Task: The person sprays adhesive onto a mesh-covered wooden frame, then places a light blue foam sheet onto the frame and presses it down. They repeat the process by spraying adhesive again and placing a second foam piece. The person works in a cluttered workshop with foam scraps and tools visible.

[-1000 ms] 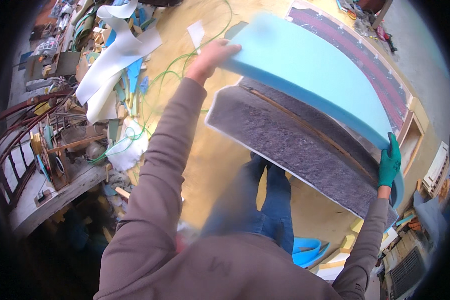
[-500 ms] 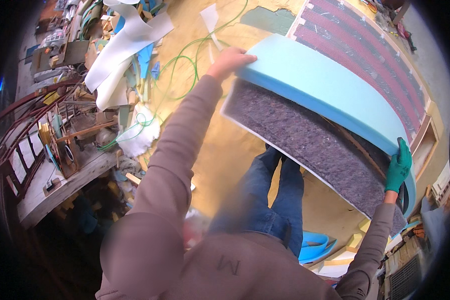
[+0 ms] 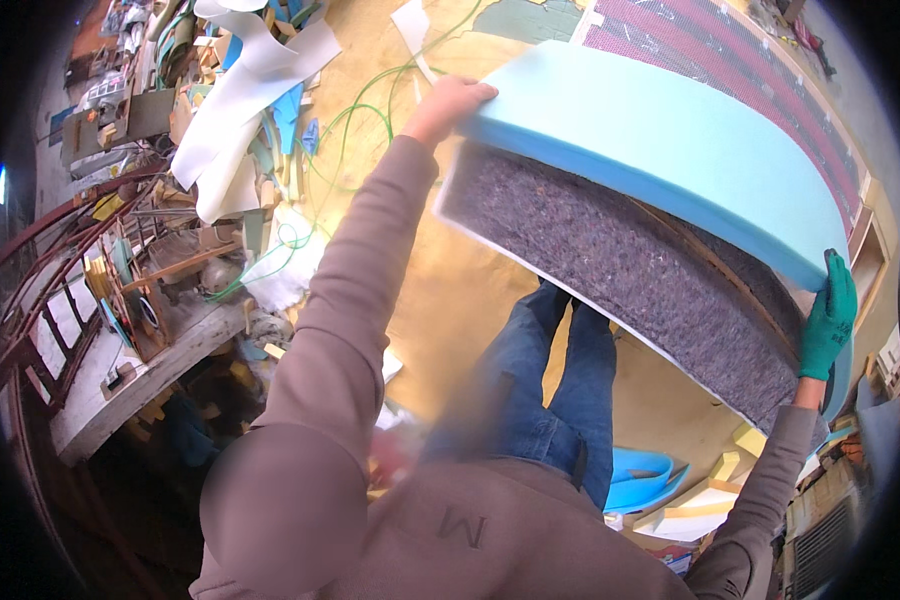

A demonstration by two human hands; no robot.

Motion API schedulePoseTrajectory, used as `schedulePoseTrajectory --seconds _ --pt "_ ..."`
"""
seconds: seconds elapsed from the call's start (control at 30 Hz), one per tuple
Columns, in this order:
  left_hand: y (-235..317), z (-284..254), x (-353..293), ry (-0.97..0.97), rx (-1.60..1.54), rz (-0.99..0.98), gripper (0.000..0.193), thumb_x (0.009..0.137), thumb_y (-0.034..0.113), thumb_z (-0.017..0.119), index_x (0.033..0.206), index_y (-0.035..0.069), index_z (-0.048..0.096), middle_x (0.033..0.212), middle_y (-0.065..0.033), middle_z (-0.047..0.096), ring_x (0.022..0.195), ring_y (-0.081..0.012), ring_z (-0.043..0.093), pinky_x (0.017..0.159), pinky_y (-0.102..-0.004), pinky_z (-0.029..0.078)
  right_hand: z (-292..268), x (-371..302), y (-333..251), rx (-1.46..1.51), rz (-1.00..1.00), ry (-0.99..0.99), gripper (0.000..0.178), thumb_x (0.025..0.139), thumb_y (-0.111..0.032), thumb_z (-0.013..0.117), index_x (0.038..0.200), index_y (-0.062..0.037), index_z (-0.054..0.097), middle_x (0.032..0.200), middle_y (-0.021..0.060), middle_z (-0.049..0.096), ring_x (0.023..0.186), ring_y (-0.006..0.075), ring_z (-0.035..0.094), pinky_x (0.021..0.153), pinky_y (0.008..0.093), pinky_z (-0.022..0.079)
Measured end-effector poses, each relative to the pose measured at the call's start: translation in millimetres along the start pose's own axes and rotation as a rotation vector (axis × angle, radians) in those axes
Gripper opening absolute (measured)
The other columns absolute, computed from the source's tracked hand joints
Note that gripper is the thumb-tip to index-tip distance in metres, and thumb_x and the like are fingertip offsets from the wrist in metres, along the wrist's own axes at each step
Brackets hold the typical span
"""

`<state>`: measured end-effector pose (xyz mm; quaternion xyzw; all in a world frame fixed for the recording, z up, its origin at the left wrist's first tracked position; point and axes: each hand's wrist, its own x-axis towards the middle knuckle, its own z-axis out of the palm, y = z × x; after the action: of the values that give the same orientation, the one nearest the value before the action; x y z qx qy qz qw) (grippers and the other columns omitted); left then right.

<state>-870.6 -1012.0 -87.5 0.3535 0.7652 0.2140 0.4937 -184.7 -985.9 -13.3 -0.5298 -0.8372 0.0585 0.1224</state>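
A long, curved pale-blue foam slab (image 3: 660, 125) lies along the near edge of a furniture frame strung with dark red webbing (image 3: 710, 50). My bare left hand (image 3: 448, 108) is closed on the slab's left end, with the thumb over its top corner. At the right end, my right hand (image 3: 830, 318), in a green glove, grips the foam with its fingers up along the edge. Below the slab, the frame's front is covered in dark mottled felt (image 3: 620, 270) with a white lower edge. Between felt and foam runs a dark gap with a wooden strip (image 3: 715, 262).
White sheet material (image 3: 232, 110) and foam offcuts are heaped at the left, beside a cluttered bench (image 3: 160, 372). Thin green cord (image 3: 355, 120) trails over the yellowish floor (image 3: 440, 310). Blue foam strips (image 3: 642, 478) lie near my legs.
The view has shifted a little, and the foam and frame sit slightly higher in it. My right hand appears farther right, still on the foam; my left keeps its hold.
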Motion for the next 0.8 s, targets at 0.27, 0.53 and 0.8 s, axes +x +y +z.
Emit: schedulePoseTrajectory --seconds 0.27,0.53,0.8 --pt "-1 -1 5 0.064 -0.001 0.001 0.04 0.095 0.029 0.072 0.111 -0.008 0.076 0.096 -0.0093 0.075 0.085 -0.0169 0.068 0.076 -0.0326 0.053 -13 22 -4 -0.223 -0.111 -0.023 0.056 0.098 0.007 0.056 0.147 -0.0168 0.064 0.144 0.0106 0.066 0.138 0.0311 0.058 0.116 0.0448 0.046" --pt "9 4 9 0.01 0.163 0.027 0.043 0.093 0.032 0.073 0.111 -0.007 0.077 0.1 -0.011 0.076 0.088 -0.0194 0.069 0.08 -0.0347 0.054 21 -9 16 -0.151 -0.073 -0.099 0.055 0.094 0.005 0.058 0.145 -0.0158 0.066 0.145 0.0069 0.067 0.135 0.032 0.061 0.117 0.0449 0.045" --pt "-7 15 17 -0.014 0.187 0.017 0.041 0.092 0.03 0.075 0.112 -0.006 0.078 0.1 -0.0101 0.076 0.089 -0.0186 0.069 0.082 -0.0351 0.054 43 -31 20 -0.042 0.047 -0.153 0.058 0.09 0.006 0.056 0.145 -0.013 0.065 0.147 0.0112 0.065 0.14 0.0328 0.057 0.12 0.0458 0.041"
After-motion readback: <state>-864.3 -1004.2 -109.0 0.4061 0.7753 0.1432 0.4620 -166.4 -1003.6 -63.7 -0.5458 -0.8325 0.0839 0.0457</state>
